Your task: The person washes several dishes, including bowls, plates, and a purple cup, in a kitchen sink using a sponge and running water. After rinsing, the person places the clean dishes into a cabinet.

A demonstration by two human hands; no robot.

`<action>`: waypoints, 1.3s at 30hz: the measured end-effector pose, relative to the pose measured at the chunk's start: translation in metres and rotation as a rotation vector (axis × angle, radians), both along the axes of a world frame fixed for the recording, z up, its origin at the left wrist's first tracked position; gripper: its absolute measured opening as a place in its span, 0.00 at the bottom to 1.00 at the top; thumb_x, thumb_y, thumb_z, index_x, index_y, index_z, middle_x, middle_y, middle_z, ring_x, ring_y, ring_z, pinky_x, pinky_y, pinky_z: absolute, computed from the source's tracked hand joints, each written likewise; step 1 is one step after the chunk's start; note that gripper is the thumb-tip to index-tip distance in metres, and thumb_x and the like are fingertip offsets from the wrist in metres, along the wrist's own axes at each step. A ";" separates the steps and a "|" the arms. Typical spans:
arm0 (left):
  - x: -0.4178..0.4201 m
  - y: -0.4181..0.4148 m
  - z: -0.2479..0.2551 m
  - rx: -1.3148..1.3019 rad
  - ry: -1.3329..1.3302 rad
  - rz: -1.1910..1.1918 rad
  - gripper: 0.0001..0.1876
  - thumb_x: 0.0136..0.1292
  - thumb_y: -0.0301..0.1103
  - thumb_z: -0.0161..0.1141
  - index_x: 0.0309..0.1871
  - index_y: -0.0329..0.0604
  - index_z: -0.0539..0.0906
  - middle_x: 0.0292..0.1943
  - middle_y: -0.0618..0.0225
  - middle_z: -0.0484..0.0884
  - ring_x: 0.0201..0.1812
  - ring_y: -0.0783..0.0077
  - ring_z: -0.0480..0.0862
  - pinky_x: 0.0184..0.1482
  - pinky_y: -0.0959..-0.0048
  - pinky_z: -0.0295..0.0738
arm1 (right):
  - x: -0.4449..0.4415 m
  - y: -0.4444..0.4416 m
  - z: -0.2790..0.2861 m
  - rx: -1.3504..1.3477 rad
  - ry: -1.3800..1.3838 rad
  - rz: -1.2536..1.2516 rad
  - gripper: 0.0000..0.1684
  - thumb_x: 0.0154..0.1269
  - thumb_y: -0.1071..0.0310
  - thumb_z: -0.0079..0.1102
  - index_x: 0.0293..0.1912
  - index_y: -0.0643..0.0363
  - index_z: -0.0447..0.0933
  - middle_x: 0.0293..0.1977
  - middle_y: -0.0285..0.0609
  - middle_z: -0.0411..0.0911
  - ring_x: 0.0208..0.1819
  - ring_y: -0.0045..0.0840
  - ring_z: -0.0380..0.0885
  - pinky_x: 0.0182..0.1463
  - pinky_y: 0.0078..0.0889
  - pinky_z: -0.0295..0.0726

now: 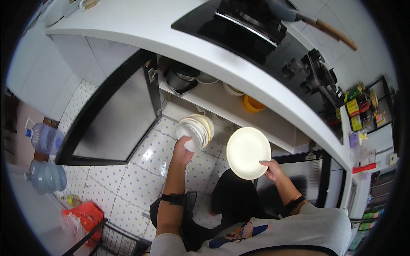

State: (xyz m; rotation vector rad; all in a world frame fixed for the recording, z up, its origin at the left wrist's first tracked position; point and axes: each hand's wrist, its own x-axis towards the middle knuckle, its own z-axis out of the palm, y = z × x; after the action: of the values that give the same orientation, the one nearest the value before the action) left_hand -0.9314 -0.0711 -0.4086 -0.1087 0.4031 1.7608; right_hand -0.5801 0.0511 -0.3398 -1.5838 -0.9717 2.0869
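My left hand (184, 151) grips a stack of several bowls or dishes (196, 131) by its near side, tilted, in front of the open lower cabinet. In my right hand (272, 170) is a round cream plate (248, 153) with a thin tan rim, its inner face turned up towards me. The thumb lies over the plate's edge and the fingers go beneath it. Behind both hands is the cabinet shelf (221, 96), which carries dark metal pots (181, 79), a pale bowl (233, 90) and a yellow-orange bowl (253, 104).
Cabinet doors stand open at left (118, 115) and right (298, 179). A white countertop (134, 24) with a black gas stove (224, 35) overhangs the shelf. Large water bottles (48, 176), a red plastic bag (88, 220) and a wire rack (117, 240) stand on the left.
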 end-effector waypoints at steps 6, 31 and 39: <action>-0.039 0.049 -0.064 0.202 0.250 -0.107 0.29 0.52 0.28 0.47 0.61 0.34 0.60 0.55 0.57 0.69 0.56 0.52 0.70 0.51 0.47 0.72 | -0.036 0.003 -0.054 0.253 0.275 -0.011 0.30 0.53 0.79 0.55 0.56 0.75 0.60 0.50 0.58 0.71 0.49 0.41 0.75 0.53 0.39 0.77; 0.021 0.074 -0.011 -0.040 0.225 -0.238 0.28 0.52 0.27 0.48 0.58 0.31 0.61 0.52 0.48 0.71 0.52 0.48 0.74 0.52 0.46 0.74 | 0.028 0.182 -0.032 0.459 0.294 -0.686 0.16 0.67 0.75 0.41 0.53 0.67 0.61 0.52 0.55 0.65 0.53 0.42 0.69 0.48 0.43 0.82; 0.044 0.076 -0.015 -0.007 0.247 -0.306 0.29 0.52 0.29 0.45 0.60 0.28 0.58 0.53 0.44 0.70 0.52 0.48 0.75 0.50 0.51 0.77 | 0.008 0.326 -0.050 0.567 0.235 -0.598 0.22 0.67 0.71 0.45 0.59 0.61 0.56 0.57 0.55 0.61 0.54 0.45 0.68 0.49 0.50 0.81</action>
State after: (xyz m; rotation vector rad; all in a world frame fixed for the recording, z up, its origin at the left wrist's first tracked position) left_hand -0.8879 0.0044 -0.4233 0.1606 0.5727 1.4731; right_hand -0.5725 0.3773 -0.3900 -1.1197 -0.7816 1.3854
